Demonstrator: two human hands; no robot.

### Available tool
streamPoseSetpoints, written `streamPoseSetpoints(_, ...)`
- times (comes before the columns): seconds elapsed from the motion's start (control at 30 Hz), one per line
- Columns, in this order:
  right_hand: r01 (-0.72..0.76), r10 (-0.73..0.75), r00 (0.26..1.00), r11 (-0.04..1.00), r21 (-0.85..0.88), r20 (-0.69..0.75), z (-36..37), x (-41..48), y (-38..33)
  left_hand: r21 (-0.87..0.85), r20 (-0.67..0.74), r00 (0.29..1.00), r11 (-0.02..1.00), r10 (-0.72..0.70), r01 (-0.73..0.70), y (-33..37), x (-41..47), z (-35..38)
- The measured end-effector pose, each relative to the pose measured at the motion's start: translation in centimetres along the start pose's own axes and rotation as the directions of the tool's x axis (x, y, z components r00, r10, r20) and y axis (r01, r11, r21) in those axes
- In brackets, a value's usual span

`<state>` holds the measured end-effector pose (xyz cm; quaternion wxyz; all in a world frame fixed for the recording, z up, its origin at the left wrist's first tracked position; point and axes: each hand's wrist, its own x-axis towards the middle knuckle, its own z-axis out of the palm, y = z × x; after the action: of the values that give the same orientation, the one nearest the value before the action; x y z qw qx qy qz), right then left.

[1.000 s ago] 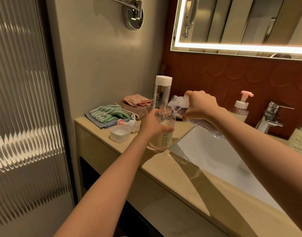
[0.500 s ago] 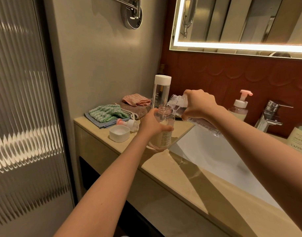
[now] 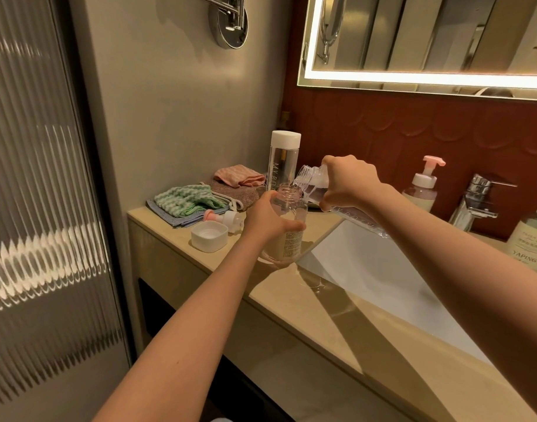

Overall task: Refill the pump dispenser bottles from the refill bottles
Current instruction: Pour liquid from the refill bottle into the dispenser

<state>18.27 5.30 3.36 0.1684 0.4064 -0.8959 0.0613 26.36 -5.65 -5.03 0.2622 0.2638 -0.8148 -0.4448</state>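
Observation:
My left hand (image 3: 268, 219) grips an uncapped clear dispenser bottle (image 3: 287, 236) standing on the beige counter (image 3: 291, 303) beside the sink. My right hand (image 3: 348, 181) holds a clear refill bottle (image 3: 314, 185) tipped steeply, its open mouth just above the dispenser's neck. The removed pink-and-white pump head (image 3: 227, 220) lies on the counter to the left, next to a white square cap (image 3: 209, 236). A second capped refill bottle (image 3: 284, 161) stands upright behind. Another pump dispenser (image 3: 422, 188) with a pink nozzle stands by the tap.
Folded cloths (image 3: 188, 204) lie at the counter's back left. The white sink basin (image 3: 364, 269) and chrome tap (image 3: 477, 199) are to the right, with a labelled bottle (image 3: 532, 242) at the far right. A ribbed glass panel (image 3: 42, 208) stands on the left.
Hands and bottles keep almost the same pose; the refill bottle stays tipped over the dispenser's neck. Only the view has shifted slightly.

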Motion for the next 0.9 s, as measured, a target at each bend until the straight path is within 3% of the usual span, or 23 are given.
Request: streamPoseSetpoints(0.9, 0.011, -0.012, 1.0, 0.997, -0.073, -0.011, -0.23, -0.22, -0.36, -0.002, -0.017, 1.0, 1.0, 0.011, -0.011, -0.04, -0.24, 0.01)
